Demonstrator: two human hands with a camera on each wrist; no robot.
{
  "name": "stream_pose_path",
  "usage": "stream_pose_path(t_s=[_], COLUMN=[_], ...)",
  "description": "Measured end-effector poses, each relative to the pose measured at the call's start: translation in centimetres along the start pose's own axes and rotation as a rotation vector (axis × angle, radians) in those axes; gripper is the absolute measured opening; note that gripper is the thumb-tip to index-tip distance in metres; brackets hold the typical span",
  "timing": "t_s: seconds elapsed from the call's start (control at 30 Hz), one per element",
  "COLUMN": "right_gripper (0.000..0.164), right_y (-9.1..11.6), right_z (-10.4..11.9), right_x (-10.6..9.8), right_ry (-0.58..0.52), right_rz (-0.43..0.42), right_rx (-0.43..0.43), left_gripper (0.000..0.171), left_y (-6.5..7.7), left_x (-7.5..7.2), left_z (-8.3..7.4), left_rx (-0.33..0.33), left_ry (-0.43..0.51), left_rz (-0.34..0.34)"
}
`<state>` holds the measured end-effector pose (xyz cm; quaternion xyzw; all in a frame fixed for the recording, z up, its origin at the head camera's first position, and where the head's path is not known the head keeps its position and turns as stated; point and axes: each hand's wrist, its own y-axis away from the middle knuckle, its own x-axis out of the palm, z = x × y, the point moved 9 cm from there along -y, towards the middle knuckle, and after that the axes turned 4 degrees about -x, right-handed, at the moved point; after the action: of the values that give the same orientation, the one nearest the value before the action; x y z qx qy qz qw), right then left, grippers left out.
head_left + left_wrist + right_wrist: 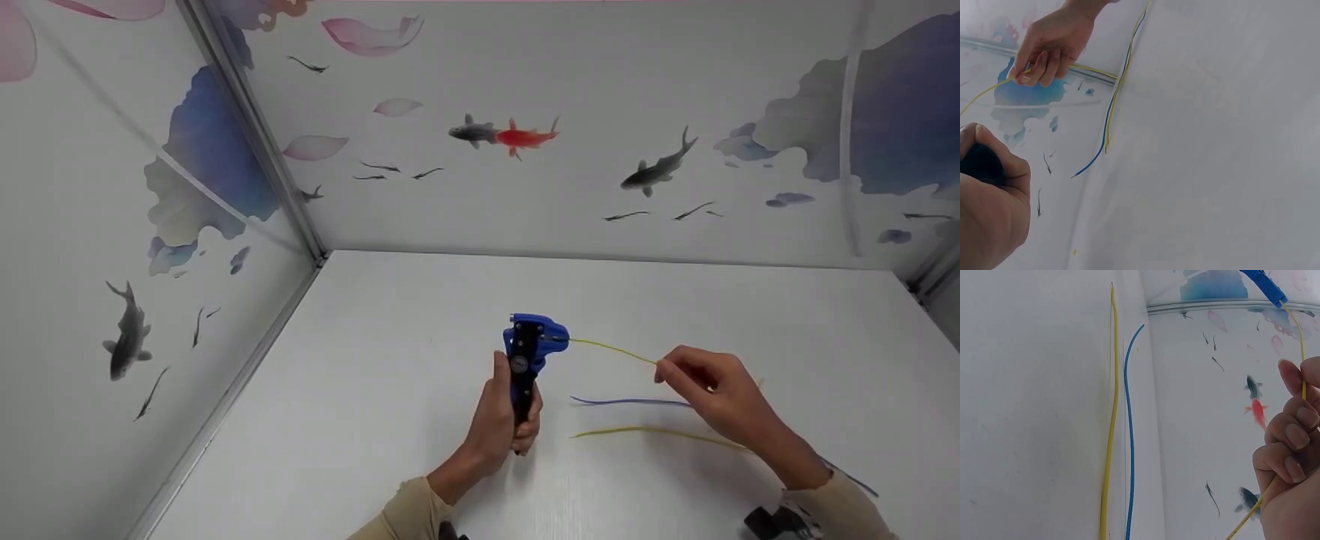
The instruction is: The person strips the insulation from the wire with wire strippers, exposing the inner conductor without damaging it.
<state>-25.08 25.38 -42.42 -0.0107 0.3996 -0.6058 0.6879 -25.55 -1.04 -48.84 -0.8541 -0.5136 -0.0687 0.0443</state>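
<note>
My left hand [495,424] grips the handle of a blue and black wire stripper [527,337], held upright with its head pointing right. One end of a yellow wire [611,348] enters the stripper's blue nose. Farther along that wire, the thumb and fingertips of my right hand [720,390] pinch it. In the right wrist view the wire [1302,343] runs from the blue nose [1275,292] through the right fingers and out below the palm. The left wrist view shows the left hand [1002,208] curled round the dark handle end [982,163].
On the white table [375,337] lie a blue wire [630,401] and a second yellow wire [645,430], roughly side by side, with short bare ends. A small yellow speck [1075,252] lies near them. Patterned walls with fish [525,137] enclose the table's back and left.
</note>
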Motion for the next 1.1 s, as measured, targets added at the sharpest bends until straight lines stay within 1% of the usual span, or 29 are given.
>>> stream_pose_path(t_s=[0.13, 0.3, 0.47, 0.77, 0.93, 1.1], right_gripper=[0.026, 0.027, 0.029, 0.029, 0.029, 0.029], right_y=[0.02, 0.10, 0.15, 0.12, 0.09, 0.03], right_z=[-0.03, -0.13, -0.32, -0.12, -0.07, -0.04], right_x=[0.11, 0.23, 0.27, 0.12, -0.01, -0.10], right_ry=[-0.016, -0.046, -0.045, -0.046, -0.039, -0.029], right_rz=[0.017, 0.016, 0.002, -0.015, -0.019, -0.027], right_rx=[-0.028, -0.061, -0.049, -0.025, -0.015, -0.019], left_gripper=[0.079, 0.080, 0.079, 0.079, 0.081, 0.080], left_y=[-0.06, -0.10, -0.12, -0.23, -0.24, -0.16], left_x=[0.01, 0.11, 0.19, 0.58, 0.65, 0.62], left_z=[0.06, 0.09, 0.09, -0.09, -0.14, -0.19], left_rx=[0.003, 0.016, 0.025, 0.052, 0.055, 0.051], left_ry=[0.012, 0.034, 0.044, 0.055, 0.050, 0.048], left_rz=[0.002, 0.012, 0.021, 0.061, 0.067, 0.055])
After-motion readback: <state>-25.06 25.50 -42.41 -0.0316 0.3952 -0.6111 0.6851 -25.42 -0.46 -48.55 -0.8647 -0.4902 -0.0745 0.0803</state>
